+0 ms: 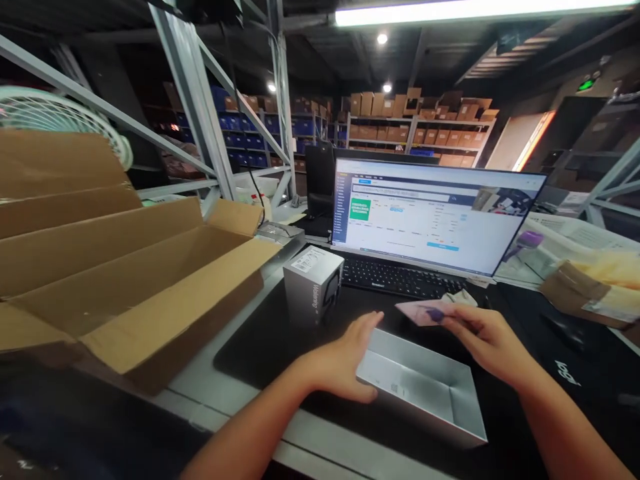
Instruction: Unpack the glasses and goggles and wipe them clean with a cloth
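Grey box (430,393) is being touched at its wall by the loosely open left hand (345,363); pink card (425,312) is being pinched by the right hand (487,340).

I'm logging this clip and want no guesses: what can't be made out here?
Monitor text, head view: too small and blurred to read.
Pink card in the right hand: motion-blurred, print unreadable, fingers cover its right end.
Left hand at the grey tray wall: grip or mere touch unclear.
Cardboard box: cut off by the left edge; contents not visible.
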A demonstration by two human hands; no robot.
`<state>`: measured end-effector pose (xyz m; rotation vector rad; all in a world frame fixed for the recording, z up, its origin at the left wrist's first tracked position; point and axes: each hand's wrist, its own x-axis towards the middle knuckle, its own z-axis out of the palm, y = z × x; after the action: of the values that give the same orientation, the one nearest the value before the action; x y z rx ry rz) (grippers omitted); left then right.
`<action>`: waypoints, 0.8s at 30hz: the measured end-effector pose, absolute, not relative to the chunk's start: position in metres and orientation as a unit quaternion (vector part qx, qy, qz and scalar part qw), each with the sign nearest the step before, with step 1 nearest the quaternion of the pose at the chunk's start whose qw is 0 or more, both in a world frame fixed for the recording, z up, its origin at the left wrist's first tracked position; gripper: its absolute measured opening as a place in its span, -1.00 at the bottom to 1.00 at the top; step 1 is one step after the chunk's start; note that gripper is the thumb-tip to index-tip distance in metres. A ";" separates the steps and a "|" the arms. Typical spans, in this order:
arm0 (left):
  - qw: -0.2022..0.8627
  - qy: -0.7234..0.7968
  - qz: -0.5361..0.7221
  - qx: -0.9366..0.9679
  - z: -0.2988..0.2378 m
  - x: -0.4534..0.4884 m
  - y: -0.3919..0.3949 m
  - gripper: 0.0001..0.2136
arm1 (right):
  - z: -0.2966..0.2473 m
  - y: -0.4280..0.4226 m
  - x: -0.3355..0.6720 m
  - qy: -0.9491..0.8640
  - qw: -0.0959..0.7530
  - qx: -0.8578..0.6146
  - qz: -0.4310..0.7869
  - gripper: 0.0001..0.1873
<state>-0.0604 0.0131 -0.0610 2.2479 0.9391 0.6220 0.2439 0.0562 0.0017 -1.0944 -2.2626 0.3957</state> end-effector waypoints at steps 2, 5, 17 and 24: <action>0.331 0.343 0.221 0.851 -0.057 -0.065 0.015 0.23 | 0.009 0.029 0.225 -0.894 0.221 -0.347 0.176 -0.67; 0.345 0.358 0.227 0.838 -0.051 -0.067 0.017 0.16 | 0.005 0.008 0.202 -0.927 0.144 -0.320 0.134 -0.67; 0.285 0.349 0.228 0.863 -0.034 -0.071 0.009 0.00 | 0.020 0.043 0.260 -0.867 0.156 -0.467 0.075 -0.51; 0.300 0.401 0.209 0.840 -0.031 -0.086 0.013 -0.03 | -0.007 0.113 0.302 -0.854 -0.038 -0.427 0.297 0.20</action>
<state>-0.0858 0.0131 -0.0309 2.2312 1.0636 0.5539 0.3023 0.1125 -0.0066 -1.3735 -2.7475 0.9551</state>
